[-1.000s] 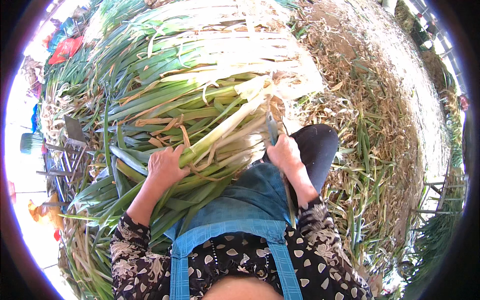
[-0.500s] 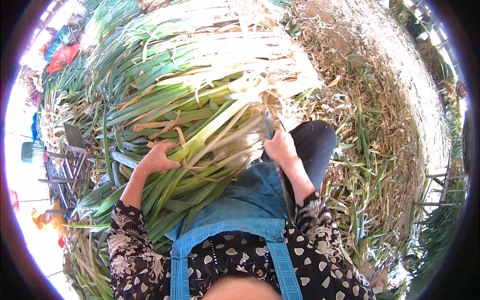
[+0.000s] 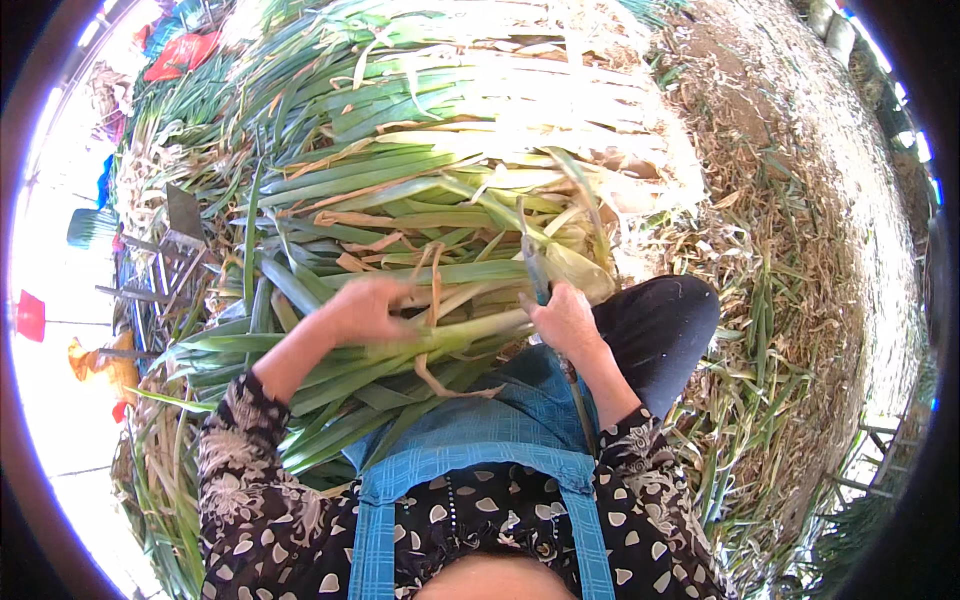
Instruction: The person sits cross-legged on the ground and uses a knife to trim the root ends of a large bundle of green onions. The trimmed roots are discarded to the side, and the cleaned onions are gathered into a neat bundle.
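Observation:
Large green onions (image 3: pixel 465 335) lie across my lap, with white stems toward the right and long green leaves to the left. My left hand (image 3: pixel 370 312) is over their leaves beside a dry yellow leaf strip (image 3: pixel 436 290); motion smears its fingers, so its grip cannot be read. My right hand (image 3: pixel 562 318) is closed round a slim, long tool (image 3: pixel 533 262) with a blue-grey part pointing away from me; the kind of tool is unclear. Its fingers are near the onions' white ends, and the lower shaft runs down beside my thigh.
A wide pile of green onions (image 3: pixel 400 105) spreads ahead, its white ends overexposed. Dry leaf litter (image 3: pixel 740 250) covers the ground at right. On the left stand a metal-framed stool or rack (image 3: pixel 180 255) and a red bag (image 3: pixel 182 55). My blue apron (image 3: pixel 480 425) covers my lap.
My left hand has come off the thick onion stalk it gripped and shifted right over the leaves. That stalk no longer slants up in front of me. My right hand still holds the tool.

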The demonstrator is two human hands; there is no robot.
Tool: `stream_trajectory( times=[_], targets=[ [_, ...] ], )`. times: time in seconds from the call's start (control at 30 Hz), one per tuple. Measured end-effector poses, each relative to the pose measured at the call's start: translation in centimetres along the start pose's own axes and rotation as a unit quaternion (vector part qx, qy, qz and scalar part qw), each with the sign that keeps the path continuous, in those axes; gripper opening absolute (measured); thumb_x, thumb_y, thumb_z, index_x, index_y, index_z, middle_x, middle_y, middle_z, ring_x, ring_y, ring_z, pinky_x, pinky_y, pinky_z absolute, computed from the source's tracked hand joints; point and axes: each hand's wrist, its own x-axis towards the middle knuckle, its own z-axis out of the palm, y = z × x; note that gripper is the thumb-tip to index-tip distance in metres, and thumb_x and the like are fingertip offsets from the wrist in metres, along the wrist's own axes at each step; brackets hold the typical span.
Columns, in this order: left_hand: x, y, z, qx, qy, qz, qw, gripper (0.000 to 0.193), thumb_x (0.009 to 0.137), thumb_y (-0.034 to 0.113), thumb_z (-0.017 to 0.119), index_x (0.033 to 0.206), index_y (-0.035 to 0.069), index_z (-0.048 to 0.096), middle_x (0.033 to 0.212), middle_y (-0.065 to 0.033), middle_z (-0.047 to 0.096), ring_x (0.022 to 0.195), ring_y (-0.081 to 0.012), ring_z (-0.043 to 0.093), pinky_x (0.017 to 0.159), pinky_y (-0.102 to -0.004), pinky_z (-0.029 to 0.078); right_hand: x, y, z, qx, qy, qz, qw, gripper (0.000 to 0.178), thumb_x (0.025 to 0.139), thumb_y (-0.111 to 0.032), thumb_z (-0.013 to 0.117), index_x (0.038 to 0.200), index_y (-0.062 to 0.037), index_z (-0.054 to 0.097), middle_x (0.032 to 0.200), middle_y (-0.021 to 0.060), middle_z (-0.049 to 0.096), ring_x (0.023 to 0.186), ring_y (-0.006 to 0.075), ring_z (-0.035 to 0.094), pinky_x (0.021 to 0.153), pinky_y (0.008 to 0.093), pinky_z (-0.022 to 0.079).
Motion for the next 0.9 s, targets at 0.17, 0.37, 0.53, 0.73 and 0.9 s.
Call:
stream_trajectory(
  times=[0.17, 0.37, 0.53, 0.73, 0.9],
  targets=[
    [13.9, -2.2, -1.8, 0.1, 0.294, 0.142, 0.94, 0.035, 0.088, 0.032, 0.063, 0.111, 0.006, 0.063, 0.113, -0.0172, 0.061, 0.102, -0.0361, 0.059, 0.088, -0.0443, 0.048, 0.4, -0.3, 0.8, -0.01, 0.004, -0.015, 1.0, 0.047, 0.083, -0.037, 0.069, 0.09, 0.0083, 0.062, 0.085, 0.0303, 0.065, 0.087, 0.0447, 0.063, 0.079, 0.0476, 0.05],
    [19.6, -3.9, 3.1, 0.093, 0.261, 0.037, 0.96, 0.031, 0.091, 0.03, 0.058, 0.11, 0.006, 0.059, 0.112, -0.018, 0.059, 0.094, -0.0388, 0.06, 0.08, -0.0466, 0.05, 0.9, -1.9, -0.1, -0.029, -0.021, 0.011, 0.999, 0.046, 0.082, -0.037, 0.07, 0.09, 0.0079, 0.061, 0.083, 0.0287, 0.065, 0.085, 0.0448, 0.064, 0.076, 0.0467, 0.051],
    [18.3, -7.0, 1.8, 0.168, 0.285, -0.049, 0.943, 0.033, 0.083, 0.023, 0.067, 0.111, 0.009, 0.06, 0.119, -0.0165, 0.056, 0.103, -0.0341, 0.058, 0.08, -0.0473, 0.05, 2.4, -2.6, 0.6, -0.015, 0.022, 0.023, 0.999, 0.045, 0.082, -0.037, 0.069, 0.086, 0.008, 0.063, 0.084, 0.0288, 0.066, 0.083, 0.0428, 0.066, 0.075, 0.0464, 0.053],
    [20.2, -5.5, 0.5, 0.252, 0.234, -0.05, 0.938, 0.049, 0.072, 0.014, 0.07, 0.115, 0.005, 0.049, 0.119, -0.0148, 0.054, 0.118, -0.0338, 0.048, 0.098, -0.0501, 0.04, 3.9, -2.3, 1.4, -0.019, -0.118, -0.036, 0.992, 0.045, 0.081, -0.033, 0.069, 0.093, 0.0094, 0.062, 0.09, 0.031, 0.065, 0.088, 0.0461, 0.063, 0.081, 0.0476, 0.051],
    [19.5, -5.3, 0.1, 0.218, 0.206, -0.019, 0.954, 0.055, 0.068, 0.015, 0.072, 0.116, 0.006, 0.046, 0.112, -0.0159, 0.057, 0.111, -0.0342, 0.052, 0.097, -0.0472, 0.04, 1.8, -2.5, 1.1, -0.008, -0.048, 0.05, 0.998, 0.034, 0.078, -0.024, 0.064, 0.095, 0.0059, 0.06, 0.094, 0.0289, 0.065, 0.092, 0.0436, 0.063, 0.084, 0.0488, 0.05]
  ],
)
